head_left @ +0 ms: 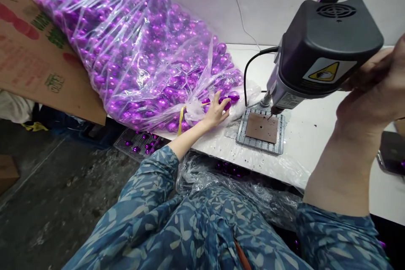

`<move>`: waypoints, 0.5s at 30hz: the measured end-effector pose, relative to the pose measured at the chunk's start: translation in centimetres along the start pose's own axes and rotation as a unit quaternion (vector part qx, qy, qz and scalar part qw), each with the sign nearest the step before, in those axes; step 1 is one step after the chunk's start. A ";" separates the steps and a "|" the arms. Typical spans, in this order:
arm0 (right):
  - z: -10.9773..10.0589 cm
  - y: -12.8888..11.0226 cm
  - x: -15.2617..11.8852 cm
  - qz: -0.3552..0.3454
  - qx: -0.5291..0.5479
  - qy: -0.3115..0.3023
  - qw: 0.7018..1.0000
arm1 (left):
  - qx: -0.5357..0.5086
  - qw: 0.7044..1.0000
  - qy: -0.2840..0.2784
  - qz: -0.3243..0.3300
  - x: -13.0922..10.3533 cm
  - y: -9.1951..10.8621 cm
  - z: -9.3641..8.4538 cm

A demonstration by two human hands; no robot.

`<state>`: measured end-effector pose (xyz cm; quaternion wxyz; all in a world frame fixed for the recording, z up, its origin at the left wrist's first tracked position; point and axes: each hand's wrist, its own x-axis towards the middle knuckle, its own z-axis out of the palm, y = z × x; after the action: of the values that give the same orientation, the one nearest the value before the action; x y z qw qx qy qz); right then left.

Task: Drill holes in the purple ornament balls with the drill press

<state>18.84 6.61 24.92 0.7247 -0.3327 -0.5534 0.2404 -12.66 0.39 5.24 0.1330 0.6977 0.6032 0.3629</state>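
Note:
My left hand (217, 112) is at the opening of a big clear bag (136, 50) full of shiny purple balls, its thumb and fingers curled on one purple ball (225, 103). On the right, my right hand (373, 80) is raised beside the black head of a drill press (329, 46), partly hidden by it; what its fingers hold cannot be made out. Under the drill bit, a brown square plate (262, 127) with a small dark hole lies on the grey slotted base (276, 147). Dark crumbs are scattered around the base.
A printed cardboard box (41, 50) stands at the left under the bag. Below the white table (300, 135) are crumpled clear plastic (202, 173) and a tray of purple balls (139, 143). A dark phone-like object (392, 152) lies at the right.

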 end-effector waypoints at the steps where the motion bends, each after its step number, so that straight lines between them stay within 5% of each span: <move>1: 0.2 -0.1 0.0 -0.013 0.018 0.005 1.000 | -0.018 1.000 0.010 0.002 -0.5 0.4 -0.1; 6: 0.7 -0.9 -0.5 -0.040 0.074 0.000 0.996 | -0.244 0.967 0.044 -0.053 -3.1 3.5 -0.4; 12: 1.4 -1.9 -0.9 -0.053 0.094 0.004 0.994 | -0.593 0.749 -0.031 -0.292 -4.8 6.4 0.2; 15: 1.5 -1.9 -0.8 -0.065 0.093 -0.007 0.994 | -0.623 0.699 -0.058 -0.346 -5.1 6.8 0.6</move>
<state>17.12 5.05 26.06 0.7626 -0.2257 -0.5541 0.2459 -7.20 -5.90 7.30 0.6882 0.2176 0.4291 0.5430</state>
